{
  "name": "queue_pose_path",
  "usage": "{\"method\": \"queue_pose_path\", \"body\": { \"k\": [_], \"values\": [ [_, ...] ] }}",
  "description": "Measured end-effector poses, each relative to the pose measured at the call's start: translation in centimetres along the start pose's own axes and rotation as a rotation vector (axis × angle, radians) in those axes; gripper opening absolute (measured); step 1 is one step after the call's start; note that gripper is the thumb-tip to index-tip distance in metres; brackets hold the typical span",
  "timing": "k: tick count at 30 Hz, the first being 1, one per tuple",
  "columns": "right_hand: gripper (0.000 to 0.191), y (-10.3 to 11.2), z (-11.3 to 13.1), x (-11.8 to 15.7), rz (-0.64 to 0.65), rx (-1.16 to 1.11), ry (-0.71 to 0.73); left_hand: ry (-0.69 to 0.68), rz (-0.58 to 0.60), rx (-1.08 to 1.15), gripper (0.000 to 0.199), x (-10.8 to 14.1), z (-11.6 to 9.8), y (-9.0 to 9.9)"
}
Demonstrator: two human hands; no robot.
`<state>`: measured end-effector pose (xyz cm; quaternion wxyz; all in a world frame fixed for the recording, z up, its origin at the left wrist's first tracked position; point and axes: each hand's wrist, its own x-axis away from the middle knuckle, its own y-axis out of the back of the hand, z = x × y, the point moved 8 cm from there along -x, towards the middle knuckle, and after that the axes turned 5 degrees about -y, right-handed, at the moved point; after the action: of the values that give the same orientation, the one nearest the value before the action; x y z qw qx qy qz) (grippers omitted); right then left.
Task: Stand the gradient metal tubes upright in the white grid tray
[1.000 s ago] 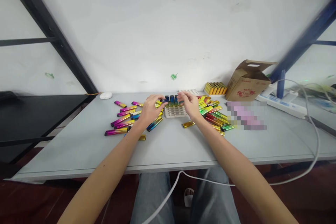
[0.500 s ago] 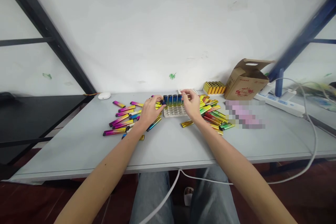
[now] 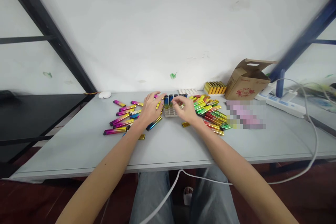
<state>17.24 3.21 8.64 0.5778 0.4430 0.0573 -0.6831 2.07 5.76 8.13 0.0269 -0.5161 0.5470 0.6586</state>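
Several blue-to-yellow lighters (image 3: 166, 102) stand upright in a row at the back of a white tray with holes (image 3: 171, 113). My left hand (image 3: 151, 109) is at the tray's left edge, beside the leftmost standing lighter. Its thumb and fingers are apart, with nothing visibly held. My right hand (image 3: 187, 109) reaches over the tray from the right, covering part of the row. Its thumb and forefinger are curled together near the second lighter; what they hold, if anything, is hidden. Loose purple-and-yellow lighters (image 3: 122, 120) lie around my left hand.
A pile of green, red and gold lighters (image 3: 210, 112) lies to the right. Behind it are a white holed tray (image 3: 187, 91), a filled tray of yellow lighters (image 3: 215, 87) and an open cardboard box (image 3: 244, 87). A power strip (image 3: 285, 103) and white earbud case (image 3: 104, 95) lie farther out.
The dark lighter in my left hand has been let go, and a lighter stands at the row's left end. My right hand has moved left over the tray, uncovering the rear tray.
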Motion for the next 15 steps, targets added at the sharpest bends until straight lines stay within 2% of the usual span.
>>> {"method": "queue_pose_path", "body": {
  "k": [4, 7, 11, 15],
  "values": [
    [0.023, -4.1, 2.4, 1.8, 0.358, 0.081, 0.165, 0.109, -0.112, 0.065, 0.042, 0.0, 2.0, 1.4],
    [0.035, -6.3, 4.0, 3.3, 0.536, 0.126, 0.282, 0.215, -0.190, 0.084, 0.046, 0.3, 3.8, 2.2],
    [0.037, -7.2, 4.4, 3.8, 0.633, 0.144, 0.314, 0.343, -0.222, 0.104, 0.053, 0.8, 5.2, 2.4],
    [0.032, -7.1, 3.7, 3.6, 0.671, 0.151, 0.288, 0.345, -0.190, 0.077, 0.050, 0.8, 4.9, 2.0]
  ]
}}
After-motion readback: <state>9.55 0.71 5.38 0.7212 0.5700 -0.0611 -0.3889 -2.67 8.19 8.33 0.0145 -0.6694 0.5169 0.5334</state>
